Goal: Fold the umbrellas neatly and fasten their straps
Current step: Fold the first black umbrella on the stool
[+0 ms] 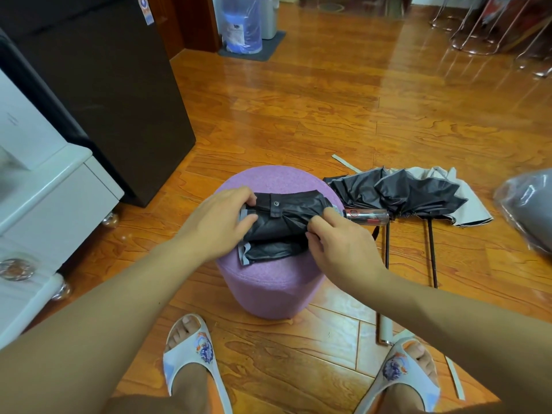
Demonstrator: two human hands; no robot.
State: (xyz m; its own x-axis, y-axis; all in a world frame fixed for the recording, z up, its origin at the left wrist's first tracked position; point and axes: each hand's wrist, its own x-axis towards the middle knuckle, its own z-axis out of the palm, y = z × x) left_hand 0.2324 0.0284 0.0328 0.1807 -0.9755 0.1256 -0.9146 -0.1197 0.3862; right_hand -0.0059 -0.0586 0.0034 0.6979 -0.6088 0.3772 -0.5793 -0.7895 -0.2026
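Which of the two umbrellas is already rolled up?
The black umbrella on the purple stool, held by the left hand and right hand. The other umbrella lies loose and spread on the floor.

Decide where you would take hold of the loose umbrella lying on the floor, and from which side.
Grip the pale handle at the near end of the loose umbrella, coming from above. Its shaft runs toward the person and lies bare, while the canopy is slack, spread fabric.
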